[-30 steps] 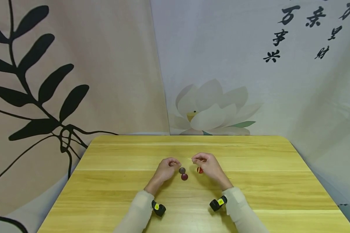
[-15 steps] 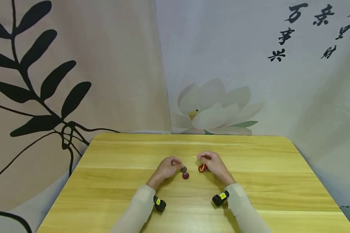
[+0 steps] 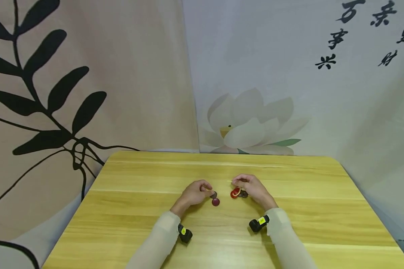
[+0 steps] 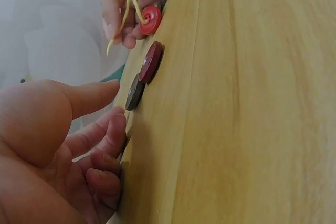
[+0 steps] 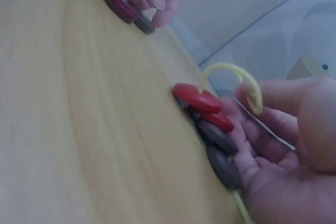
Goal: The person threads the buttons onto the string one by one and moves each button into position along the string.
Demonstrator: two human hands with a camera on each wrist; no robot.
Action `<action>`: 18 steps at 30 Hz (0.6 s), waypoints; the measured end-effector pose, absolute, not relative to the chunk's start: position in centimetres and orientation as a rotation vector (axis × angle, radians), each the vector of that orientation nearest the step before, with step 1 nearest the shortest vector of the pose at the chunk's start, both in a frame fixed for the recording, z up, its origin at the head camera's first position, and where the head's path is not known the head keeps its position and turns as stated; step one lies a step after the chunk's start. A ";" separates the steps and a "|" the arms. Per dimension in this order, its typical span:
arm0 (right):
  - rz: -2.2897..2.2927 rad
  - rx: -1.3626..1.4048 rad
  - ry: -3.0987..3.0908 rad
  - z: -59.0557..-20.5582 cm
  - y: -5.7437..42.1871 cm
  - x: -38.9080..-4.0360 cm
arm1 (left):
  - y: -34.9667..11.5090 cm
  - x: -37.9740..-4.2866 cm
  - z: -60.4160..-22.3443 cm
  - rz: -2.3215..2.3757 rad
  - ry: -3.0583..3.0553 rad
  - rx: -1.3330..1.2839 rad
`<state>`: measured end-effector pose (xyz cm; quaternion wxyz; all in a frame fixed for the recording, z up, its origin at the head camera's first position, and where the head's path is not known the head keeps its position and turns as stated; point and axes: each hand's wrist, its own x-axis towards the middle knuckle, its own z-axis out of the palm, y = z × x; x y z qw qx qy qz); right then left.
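My left hand [image 3: 195,192] is at a flat brown button [image 4: 135,93], thumb and fingers apart near its edge; whether they touch it I cannot tell. A dark red button [image 3: 216,202] lies against the brown one. My right hand [image 3: 254,189] pinches a yellow string [image 5: 229,67] near one end, a short tip of which sticks out. The string rises in a loop from the top red button [image 5: 198,98]. Below it a second red button [image 5: 219,120] and several dark buttons [image 5: 224,167] lie overlapped beside the right fingers.
The buttons lie on a wooden table [image 3: 138,231]. Behind its far edge hangs a printed cloth backdrop [image 3: 148,74]. More yellow string [image 5: 241,206] trails below the dark buttons. A black camera [image 3: 185,234] sits on the left wrist, another camera [image 3: 258,223] on the right.
The right hand has moved slightly right with the string, and dark buttons beside the red one have come into sight. The left hand's fingertips have come closer to the brown button.
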<state>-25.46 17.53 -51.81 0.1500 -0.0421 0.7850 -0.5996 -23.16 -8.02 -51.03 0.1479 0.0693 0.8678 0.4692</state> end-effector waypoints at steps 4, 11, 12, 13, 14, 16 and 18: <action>-1.720 -0.131 2.246 -52.0 18.0 -25.5 | -7.8 -23.2 -50.9 1.311 2.517 0.221; -1.727 -0.149 2.239 -52.3 18.4 -25.6 | -7.7 -23.0 -50.8 1.243 2.550 0.234; -1.735 -0.146 2.229 -52.3 18.4 -25.7 | -7.7 -23.0 -50.7 1.241 2.551 0.229; -1.741 -0.142 2.219 -52.3 18.4 -25.7 | -7.7 -23.0 -50.6 1.240 2.553 0.226; -1.747 -0.149 2.214 -52.3 18.4 -25.7 | -7.7 -23.0 -50.6 1.239 2.557 0.228; -1.760 -0.157 2.203 -52.3 18.4 -25.8 | -7.7 -23.0 -50.5 1.245 2.557 0.231; -1.771 -0.160 2.196 -52.4 18.4 -25.8 | -7.7 -23.0 -50.5 1.243 2.558 0.233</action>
